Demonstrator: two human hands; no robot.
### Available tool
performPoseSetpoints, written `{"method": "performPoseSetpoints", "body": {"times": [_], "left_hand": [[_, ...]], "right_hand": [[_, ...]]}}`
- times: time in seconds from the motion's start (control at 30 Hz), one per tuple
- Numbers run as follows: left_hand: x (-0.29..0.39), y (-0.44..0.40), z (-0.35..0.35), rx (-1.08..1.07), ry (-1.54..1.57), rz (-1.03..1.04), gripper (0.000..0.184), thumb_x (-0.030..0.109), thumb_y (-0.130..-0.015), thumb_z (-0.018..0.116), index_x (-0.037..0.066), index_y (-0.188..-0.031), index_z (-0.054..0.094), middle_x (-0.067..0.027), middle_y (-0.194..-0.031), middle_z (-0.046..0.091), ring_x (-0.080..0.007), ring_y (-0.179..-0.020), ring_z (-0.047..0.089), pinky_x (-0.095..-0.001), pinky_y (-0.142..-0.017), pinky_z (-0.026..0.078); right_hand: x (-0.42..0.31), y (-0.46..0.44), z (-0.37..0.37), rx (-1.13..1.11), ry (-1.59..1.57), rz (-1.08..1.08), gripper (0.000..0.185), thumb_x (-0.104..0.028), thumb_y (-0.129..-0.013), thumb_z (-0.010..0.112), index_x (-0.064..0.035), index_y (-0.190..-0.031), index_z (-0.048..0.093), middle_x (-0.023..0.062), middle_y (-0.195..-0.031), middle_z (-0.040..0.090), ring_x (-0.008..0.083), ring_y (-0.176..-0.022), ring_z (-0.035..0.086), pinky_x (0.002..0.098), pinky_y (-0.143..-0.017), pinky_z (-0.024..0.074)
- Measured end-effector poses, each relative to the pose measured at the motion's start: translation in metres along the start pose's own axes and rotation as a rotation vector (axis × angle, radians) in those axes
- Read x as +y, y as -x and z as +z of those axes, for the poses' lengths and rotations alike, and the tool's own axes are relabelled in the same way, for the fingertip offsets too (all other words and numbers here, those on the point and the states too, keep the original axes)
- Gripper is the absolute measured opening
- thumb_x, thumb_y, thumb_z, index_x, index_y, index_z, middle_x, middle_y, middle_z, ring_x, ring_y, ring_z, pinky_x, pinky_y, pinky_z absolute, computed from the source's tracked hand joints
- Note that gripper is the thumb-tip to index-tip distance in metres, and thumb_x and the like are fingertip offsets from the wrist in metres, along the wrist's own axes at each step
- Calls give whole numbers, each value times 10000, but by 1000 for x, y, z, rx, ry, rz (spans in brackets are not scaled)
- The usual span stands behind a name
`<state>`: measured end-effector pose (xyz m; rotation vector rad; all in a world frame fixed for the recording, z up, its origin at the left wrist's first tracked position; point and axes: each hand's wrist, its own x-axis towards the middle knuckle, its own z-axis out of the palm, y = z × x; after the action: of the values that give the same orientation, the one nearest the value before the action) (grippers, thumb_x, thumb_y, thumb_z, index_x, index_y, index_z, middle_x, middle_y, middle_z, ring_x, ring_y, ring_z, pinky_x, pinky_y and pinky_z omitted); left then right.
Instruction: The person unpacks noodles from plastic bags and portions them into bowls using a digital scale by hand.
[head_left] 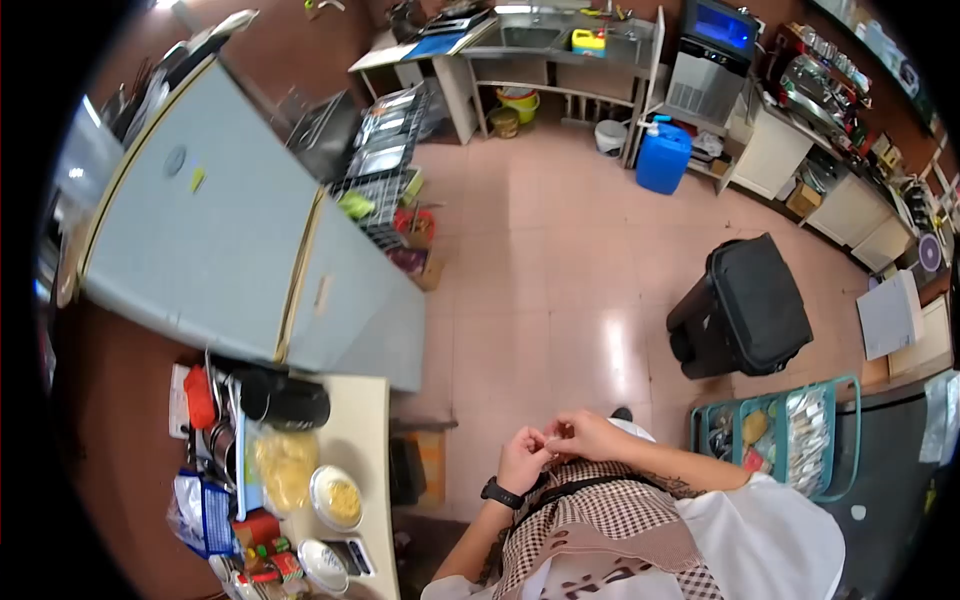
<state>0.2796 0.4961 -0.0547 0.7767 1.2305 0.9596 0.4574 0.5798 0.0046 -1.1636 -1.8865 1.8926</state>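
Small pale item (551,443): between both hands' fingertips, in front of the waist, above the checkered apron (590,505). Too small to identify. Left hand (522,460), black watch (502,493) on wrist: fingers closed in a pinch near the item. Right hand (583,437): fingers bent, meeting the left's; can't tell which hand carries it.

Clock from the hands: 8–9 has the counter (358,420) with a bowl of yellow food (342,499); black pitcher (290,400) at 9. Two-door refrigerator (215,215) at 10. Sink (530,38) at 12, far wall. Blue jerrycan (663,158) at 1. Black lidded bin (757,305) at 2. Teal basket (834,440) at 3, holding packets.
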Motion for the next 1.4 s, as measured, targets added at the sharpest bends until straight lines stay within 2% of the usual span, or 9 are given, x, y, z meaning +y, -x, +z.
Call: {"method": "performPoseSetpoints", "body": {"times": [0.1, 0.37, 0.63, 0.83, 1.03, 1.17, 1.23, 1.37, 1.4], "left_hand": [[29, -64, 67, -86, -305, 8, 119, 59, -907, 715, -14, -916, 621, -54, -852, 706, -109, -783, 658, -246, -683, 532], [59, -193, 192, -356, 6, -76, 171, 86, -943, 690, -41, -1052, 655, -78, -962, 716, -121, -894, 672, -264, -806, 544], [77, -352, 186, -461, -300, -33, 192, 153, -949, 693, -14, -1043, 691, -52, -916, 716, -95, -843, 649, -263, -764, 537], [132, -439, 186, -438, -657, 38, 244, 260, -919, 706, 40, -1023, 717, -90, -870, 735, -161, -818, 680, -322, -771, 555], [77, -495, 179, -303, -799, 95, 234, 282, -882, 704, 63, -962, 720, -146, -883, 737, -267, -819, 711, -371, -743, 556], [-44, -506, 131, -309, -936, 97, 268, 322, -903, 654, 73, -983, 709, -188, -935, 721, -326, -861, 698, -409, -789, 548], [-71, -475, 114, -324, -1160, 279, 323, 374, -898, 637, 68, -970, 712, -203, -947, 716, -331, -883, 696, -422, -820, 539], [-97, -405, 109, -64, -1129, -608, 369, 417, -879, 658, 72, -984, 737, -167, -935, 743, -265, -883, 723, -403, -795, 552], [-107, -386, 106, -13, -994, -695, 359, 408, -874, 681, 73, -990, 742, -142, -901, 748, -235, -834, 726, -382, -759, 558]], "right_hand": [[32, 13, -89, -2, -192, 92, 212, -141, -927, 710, 46, -877, 622, 105, -762, 684, 157, -689, 703, 263, -587, 568], [91, 19, -268, 1, -590, 212, 120, -66, -964, 648, 36, -911, 615, 154, -845, 691, 217, -721, 715, 310, -665, 605], [124, 22, -361, 521, -656, 280, 60, 9, -880, 687, 49, -905, 649, 100, -781, 668, 171, -625, 663, 277, -579, 568], [132, 59, -401, 884, -806, 227, 89, 57, -860, 656, 6, -858, 583, 96, -738, 637, 181, -590, 633, 295, -570, 553], [207, 70, -436, 912, -923, 207, 122, 74, -875, 636, -21, -854, 564, 107, -761, 638, 190, -639, 626, 311, -631, 563], [260, 76, -469, 931, -995, 219, 135, 103, -849, 617, -22, -859, 565, 123, -765, 641, 202, -645, 619, 340, -661, 570], [309, 78, -482, 949, -1016, 251, 135, 103, -821, 604, -20, -863, 568, 128, -769, 639, 211, -651, 620, 347, -659, 565], [390, 91, -509, 1047, -1110, 337, 101, 84, -796, 618, 18, -861, 578, 112, -685, 597, 220, -565, 599, 317, -551, 507], [431, 94, -512, 1168, -1131, 355, 50, 54, -768, 620, 11, -791, 608, 99, -627, 588, 203, -506, 572, 304, -480, 455]]}}
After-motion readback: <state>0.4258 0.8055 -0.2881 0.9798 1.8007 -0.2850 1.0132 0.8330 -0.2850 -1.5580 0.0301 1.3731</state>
